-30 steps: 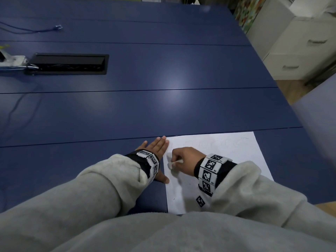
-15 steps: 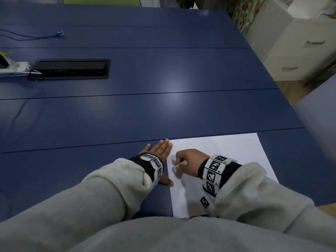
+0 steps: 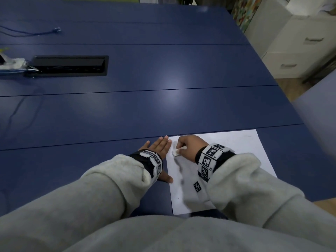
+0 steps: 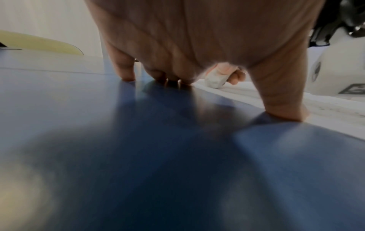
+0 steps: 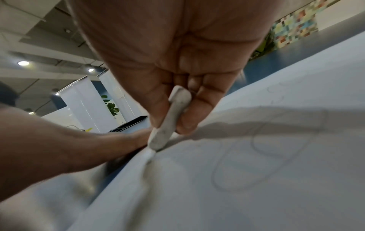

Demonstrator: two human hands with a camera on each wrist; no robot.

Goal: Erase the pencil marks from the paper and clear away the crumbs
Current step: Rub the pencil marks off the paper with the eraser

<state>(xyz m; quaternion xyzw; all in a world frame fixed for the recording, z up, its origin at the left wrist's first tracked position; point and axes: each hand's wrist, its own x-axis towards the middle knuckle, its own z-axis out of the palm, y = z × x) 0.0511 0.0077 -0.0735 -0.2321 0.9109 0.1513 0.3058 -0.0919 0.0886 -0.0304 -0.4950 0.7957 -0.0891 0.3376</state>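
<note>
A white sheet of paper (image 3: 236,151) lies on the blue table (image 3: 145,110) near its front edge. My right hand (image 3: 187,146) pinches a worn white eraser (image 3: 177,151) between thumb and fingers and presses its tip onto the paper's left part, where the sheet (image 5: 237,179) puckers under the eraser (image 5: 171,118). Faint pencil loops (image 5: 262,150) show to the right of it. My left hand (image 3: 158,150) lies flat with straight fingers on the table, just left of the paper's edge; its thumb (image 4: 280,100) touches down beside the paper (image 4: 326,112).
A black cable box (image 3: 69,65) is set into the table at the far left, with a white packet (image 3: 11,63) beside it and a blue cable (image 3: 36,32) further back. White drawer cabinets (image 3: 300,42) stand off the table's right side.
My right hand has moved the eraser a little away from me along the paper's left edge. The left hand has stayed flat beside the sheet.
</note>
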